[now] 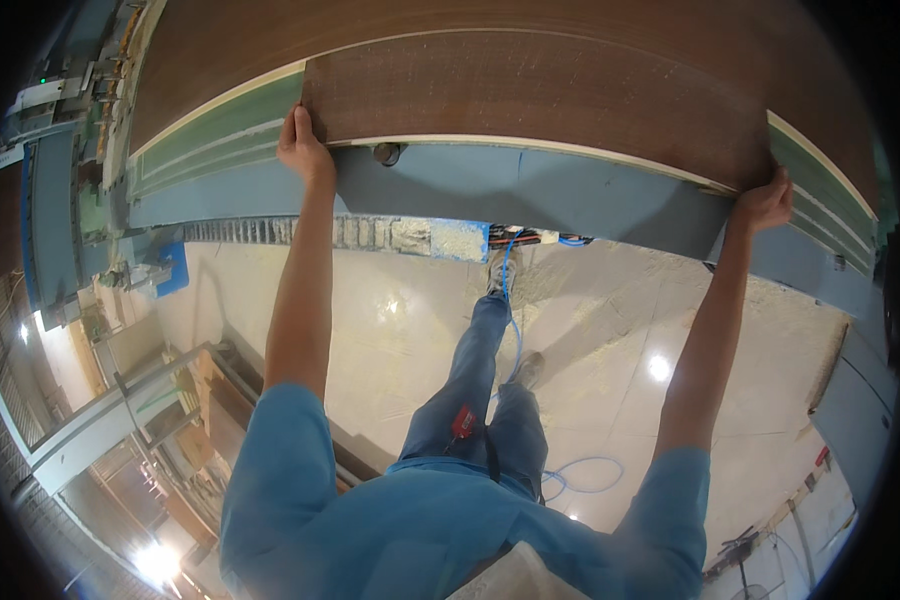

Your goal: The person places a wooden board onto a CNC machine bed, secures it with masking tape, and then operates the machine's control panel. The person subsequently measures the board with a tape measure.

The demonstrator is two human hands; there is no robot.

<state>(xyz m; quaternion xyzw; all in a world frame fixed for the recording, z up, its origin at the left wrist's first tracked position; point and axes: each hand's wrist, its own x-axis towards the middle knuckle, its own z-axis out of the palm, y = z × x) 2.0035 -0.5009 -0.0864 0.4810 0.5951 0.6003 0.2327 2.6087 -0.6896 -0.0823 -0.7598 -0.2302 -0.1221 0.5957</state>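
A long brown board (pixel 530 95) with a pale edge lies across the front of a machine bed. My left hand (pixel 307 145) grips its left end, fingers closed at the near corner. My right hand (pixel 767 203) is closed around the right end, its fingertips partly hidden. Behind this board lies a larger brown panel (pixel 570 18), with a pale strip along its near edge. Beside my left hand, the green bed surface (pixel 220 130) with light stripes shows; more of it appears beyond my right hand.
A blue-grey machine edge (pixel 570 185) with a dark round knob (pixel 387 153) runs below the board. Under it are a dusty cable chain (pixel 370 233) and cables. A blue hose (pixel 518 340) trails over the dusty floor (pixel 610 340) by my feet. Boards (pixel 220 400) and a frame stand at left.
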